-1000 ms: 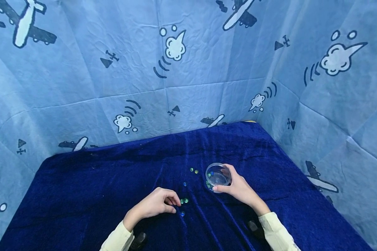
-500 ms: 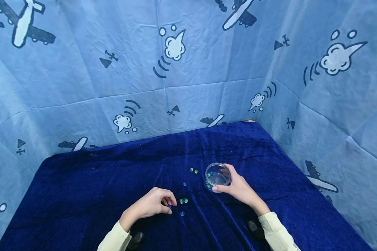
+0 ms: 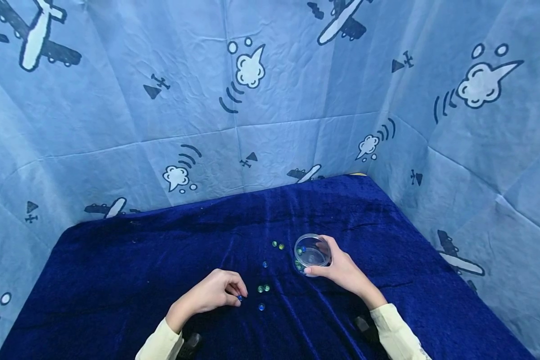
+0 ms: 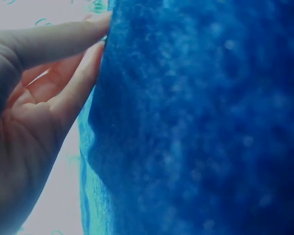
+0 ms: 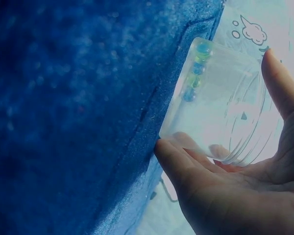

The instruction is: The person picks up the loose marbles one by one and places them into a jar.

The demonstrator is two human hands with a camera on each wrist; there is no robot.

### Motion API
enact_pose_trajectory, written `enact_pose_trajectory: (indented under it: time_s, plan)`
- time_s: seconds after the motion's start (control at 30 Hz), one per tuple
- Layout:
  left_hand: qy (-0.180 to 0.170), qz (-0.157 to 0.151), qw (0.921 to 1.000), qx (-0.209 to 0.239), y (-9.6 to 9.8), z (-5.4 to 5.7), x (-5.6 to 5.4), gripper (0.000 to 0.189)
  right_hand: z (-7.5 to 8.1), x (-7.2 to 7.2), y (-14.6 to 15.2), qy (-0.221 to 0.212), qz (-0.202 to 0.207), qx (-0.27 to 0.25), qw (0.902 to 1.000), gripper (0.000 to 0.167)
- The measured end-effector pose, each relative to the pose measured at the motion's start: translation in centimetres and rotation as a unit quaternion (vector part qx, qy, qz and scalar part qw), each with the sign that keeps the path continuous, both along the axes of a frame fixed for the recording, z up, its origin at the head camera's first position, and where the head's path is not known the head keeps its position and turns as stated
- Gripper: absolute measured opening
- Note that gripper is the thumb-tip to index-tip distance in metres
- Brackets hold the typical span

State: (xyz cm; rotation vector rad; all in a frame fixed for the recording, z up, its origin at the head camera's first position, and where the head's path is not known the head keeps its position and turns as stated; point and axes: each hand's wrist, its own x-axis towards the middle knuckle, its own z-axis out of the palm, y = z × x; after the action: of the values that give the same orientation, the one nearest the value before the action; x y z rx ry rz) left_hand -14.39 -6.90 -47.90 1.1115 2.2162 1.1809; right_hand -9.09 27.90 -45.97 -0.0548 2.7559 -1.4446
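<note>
With thumb and fingertips, my left hand (image 3: 213,291) pinches a blue marble (image 3: 240,298) low over the cloth in the head view. In the left wrist view the fingertips (image 4: 102,30) meet at the cloth's edge and the marble is mostly hidden. My right hand (image 3: 342,270) grips a clear plastic jar (image 3: 312,250) round its side. Several blue and green marbles (image 5: 196,73) lie along the jar's bottom in the right wrist view. Right of my left hand sit two green marbles (image 3: 263,288), with a blue marble (image 3: 261,307) nearer me.
Another blue marble (image 3: 265,264) lies farther back on the dark blue velvet cloth (image 3: 162,260). Two yellow-green marbles (image 3: 277,245) rest left of the jar. A light blue curtain (image 3: 198,100) with printed planes encloses the table's back and sides.
My left hand has drawn left, away from the two green marbles, and a blue marble now shows at its fingertips. The right hand and jar have stayed in place.
</note>
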Motion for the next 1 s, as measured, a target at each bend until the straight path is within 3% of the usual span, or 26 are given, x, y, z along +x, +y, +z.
enact_pose_trajectory:
  time_s: [0.2, 0.43, 0.8, 1.0]
  plan:
    - [0.040, 0.019, 0.9990, 0.012, 0.8, 0.2, 0.0, 0.007, 0.0, 0.0, 0.0, -0.004, 0.001, 0.000, 1.0000, 0.090]
    - [0.081, 0.043, 0.9949, 0.043, 2.9, 1.7, -0.3, 0.005, 0.0, -0.1, 0.1, -0.004, 0.002, -0.001, 1.0000, 0.092]
    - [0.107, 0.064, 0.9856, 0.115, 7.5, 3.8, -0.8, 0.009, 0.1, -0.1, -0.1, -0.008, -0.008, 0.007, 0.9999, 0.092]
    - [0.095, 0.072, 0.9823, 0.145, 10.0, 4.4, -0.7, 0.011, 0.0, -0.1, -0.1, -0.007, -0.009, 0.005, 0.9999, 0.091]
